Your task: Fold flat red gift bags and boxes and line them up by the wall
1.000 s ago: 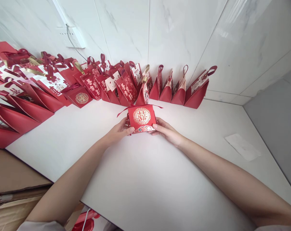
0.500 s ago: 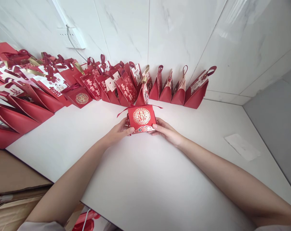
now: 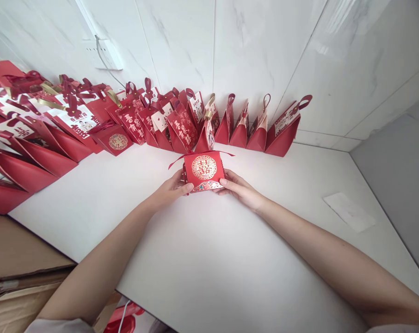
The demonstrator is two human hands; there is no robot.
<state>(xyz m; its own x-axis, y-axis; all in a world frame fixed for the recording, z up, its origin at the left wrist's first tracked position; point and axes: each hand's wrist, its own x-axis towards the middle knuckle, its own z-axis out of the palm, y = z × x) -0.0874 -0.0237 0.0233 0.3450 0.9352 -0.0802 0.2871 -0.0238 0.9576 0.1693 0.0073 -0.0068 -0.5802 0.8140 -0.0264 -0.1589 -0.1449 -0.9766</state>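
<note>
A red gift box (image 3: 204, 168) with a round gold emblem and a patterned front strip is in the middle of the view. Dark red ribbon ends stick out on both sides of its top. My left hand (image 3: 175, 188) grips its left side, thumb at the lower front corner. On the other side, my right hand (image 3: 240, 189) grips it with the thumb on the lower right corner. The fingers behind the box are partly hidden. Just beyond it stands a narrow red box with a gold ribbon (image 3: 206, 138).
Several red boxes with ribbon loops (image 3: 181, 127) line the wall, crowding the left side. A white paper (image 3: 348, 212) lies at right on the white table (image 3: 209, 259). Cardboard (image 3: 25, 249) sits below the left edge. A wall socket (image 3: 103, 54) has a cable.
</note>
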